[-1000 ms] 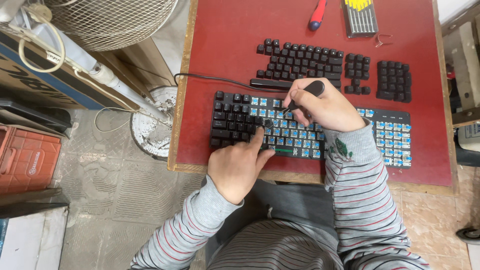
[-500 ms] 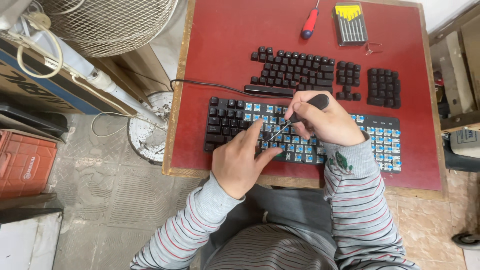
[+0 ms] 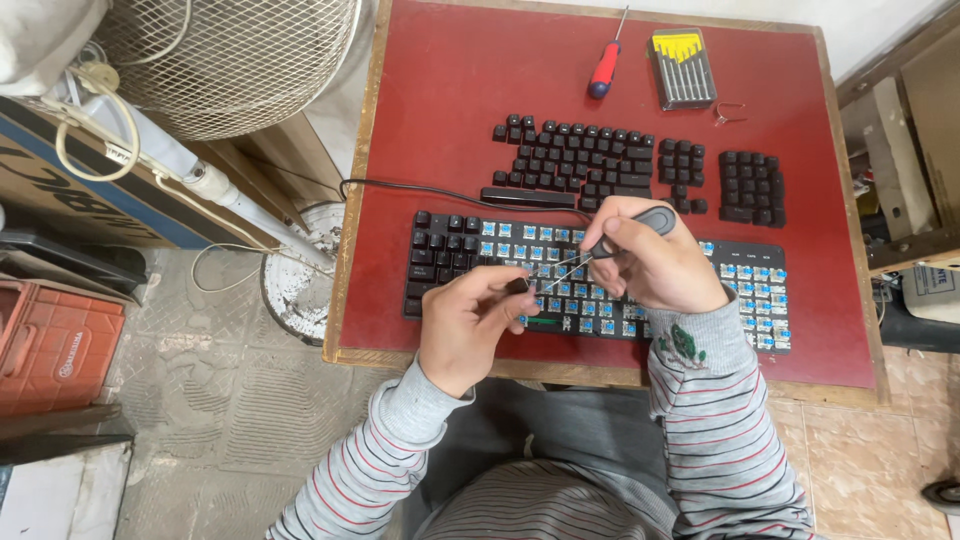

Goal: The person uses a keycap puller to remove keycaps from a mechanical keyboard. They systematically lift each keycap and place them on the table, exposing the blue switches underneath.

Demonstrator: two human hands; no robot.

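A black keyboard with most caps off and blue switches showing lies along the near side of the red table. My right hand grips a wire keycap puller by its black handle, the wire tips pointing left. My left hand pinches a black keycap at those tips, just above the keyboard's left middle. Black caps still sit on the keyboard's left end.
Removed black keycaps lie in keyboard-shaped groups behind the keyboard. A red-handled screwdriver, a bit set case and a small wire clip lie at the far edge. A fan and red crate stand left.
My left hand has curled from pressing on the keyboard to pinching a keycap at the puller's tips. The right hand has lifted the puller slightly. The camera view has shifted.
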